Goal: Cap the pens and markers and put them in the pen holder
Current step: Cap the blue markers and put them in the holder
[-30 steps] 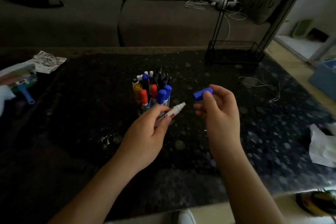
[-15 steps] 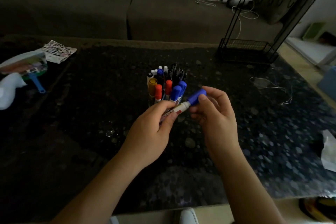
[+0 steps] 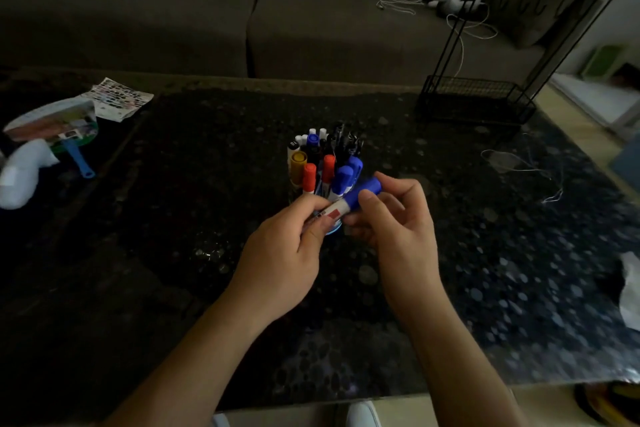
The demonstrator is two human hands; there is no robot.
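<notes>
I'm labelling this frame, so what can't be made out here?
Head view:
- pen holder: mostly hidden behind stored markers and left hand.
- marker: print too small, partly covered.
- blue cap: seating hidden by right hand.
- bottom-right object: cut off by edge.

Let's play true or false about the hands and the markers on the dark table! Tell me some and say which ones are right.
1. The blue cap is on the tip of the white marker. True.
2. The left hand pinches the cap. False: the right hand pinches the cap, and the left hand grips the marker's barrel.
3. The pen holder has nothing in it. False: many capped markers stand in it.
4. A yellow-capped marker stands in the holder. True.
5. The white marker is inside the holder. False: both hands hold it outside the holder.
</notes>
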